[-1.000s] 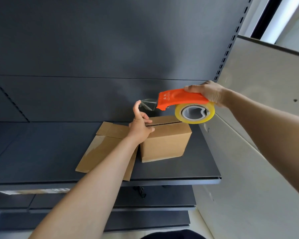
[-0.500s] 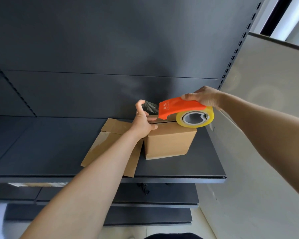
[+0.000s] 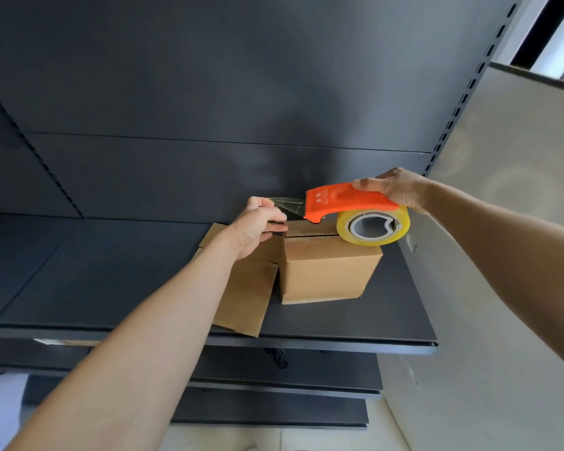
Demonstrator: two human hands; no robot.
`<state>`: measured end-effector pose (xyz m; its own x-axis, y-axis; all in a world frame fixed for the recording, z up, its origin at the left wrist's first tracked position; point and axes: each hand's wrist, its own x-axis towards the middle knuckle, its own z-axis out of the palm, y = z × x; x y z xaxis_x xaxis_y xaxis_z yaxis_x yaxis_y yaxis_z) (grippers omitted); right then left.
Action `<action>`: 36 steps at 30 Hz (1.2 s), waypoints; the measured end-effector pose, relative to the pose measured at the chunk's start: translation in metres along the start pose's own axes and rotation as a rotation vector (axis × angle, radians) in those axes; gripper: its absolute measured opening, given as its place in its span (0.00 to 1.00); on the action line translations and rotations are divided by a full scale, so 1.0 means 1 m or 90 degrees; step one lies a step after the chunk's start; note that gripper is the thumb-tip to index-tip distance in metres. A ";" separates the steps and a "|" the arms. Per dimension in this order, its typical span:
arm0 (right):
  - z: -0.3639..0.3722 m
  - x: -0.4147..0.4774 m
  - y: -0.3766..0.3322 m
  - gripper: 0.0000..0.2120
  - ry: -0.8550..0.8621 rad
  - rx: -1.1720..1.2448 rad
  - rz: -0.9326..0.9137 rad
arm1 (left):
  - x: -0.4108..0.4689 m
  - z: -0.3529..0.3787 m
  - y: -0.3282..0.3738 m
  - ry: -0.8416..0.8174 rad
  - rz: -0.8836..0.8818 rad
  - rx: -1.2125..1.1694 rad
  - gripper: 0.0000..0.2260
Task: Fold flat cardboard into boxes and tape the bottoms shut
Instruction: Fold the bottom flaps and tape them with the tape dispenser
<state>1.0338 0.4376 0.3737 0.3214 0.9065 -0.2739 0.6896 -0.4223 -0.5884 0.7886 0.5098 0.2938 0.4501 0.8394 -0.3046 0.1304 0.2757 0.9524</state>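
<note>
A small folded cardboard box (image 3: 326,275) stands on the dark shelf (image 3: 111,271), its top flaps closed with a seam showing. Flat cardboard (image 3: 241,301) lies to its left, partly under my forearm. My right hand (image 3: 396,188) grips an orange tape dispenser (image 3: 342,203) with a yellowish roll of clear tape (image 3: 373,227) that rests over the box's top right. My left hand (image 3: 258,224) pinches the free end of the clear tape (image 3: 288,205) at the box's top left edge. A short strip of tape is stretched between my hand and the dispenser.
The shelf's front edge (image 3: 339,343) runs below the box, with lower shelves (image 3: 274,379) under it. A dark back panel (image 3: 209,109) rises behind. A pale side wall (image 3: 502,288) stands close on the right of the box.
My left hand has pulled the tape end leftward away from the dispenser, so more tape is stretched out. The dispenser has come down onto the box top.
</note>
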 end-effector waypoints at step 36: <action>0.021 0.019 -0.033 0.27 -0.008 -0.188 -0.040 | 0.017 0.014 -0.071 0.146 -0.219 -0.050 0.15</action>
<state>1.0033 0.4684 0.3716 0.2650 0.9301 -0.2543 0.8673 -0.3452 -0.3588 0.7994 0.4973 0.2209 0.1829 0.7721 -0.6086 0.1671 0.5856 0.7932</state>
